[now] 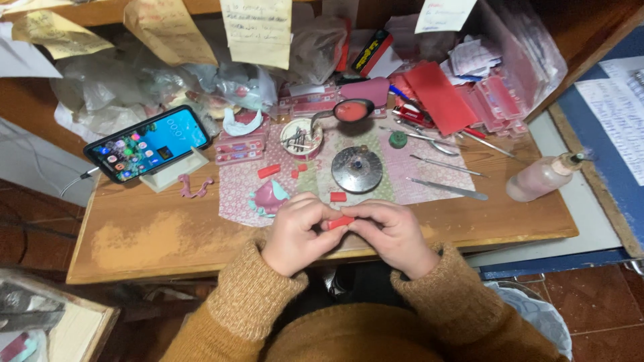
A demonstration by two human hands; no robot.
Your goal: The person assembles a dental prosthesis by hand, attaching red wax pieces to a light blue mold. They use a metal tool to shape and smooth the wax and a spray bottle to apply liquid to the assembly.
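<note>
Both hands pinch one red wax strip at the near edge of a crowded wooden bench.

The left hand (295, 236) and right hand (392, 234) meet at centre, fingertips closed on the red wax strip (340, 222) from either end, held just above the bench edge (201, 258). At 12 o'clock from the hands sits a round metal disc (357, 169); a small red wax piece (338, 196) lies between. At 11 o'clock, touching close to the left hand, rests a pink-and-teal dental model (270, 198). A phone (147, 143) leans on a stand at 10 o'clock. Metal hand instruments (446, 188) lie at 2 o'clock, a pinkish bottle (542, 177) at 3 o'clock. Red wax sheets (439, 96) stack behind.
</note>
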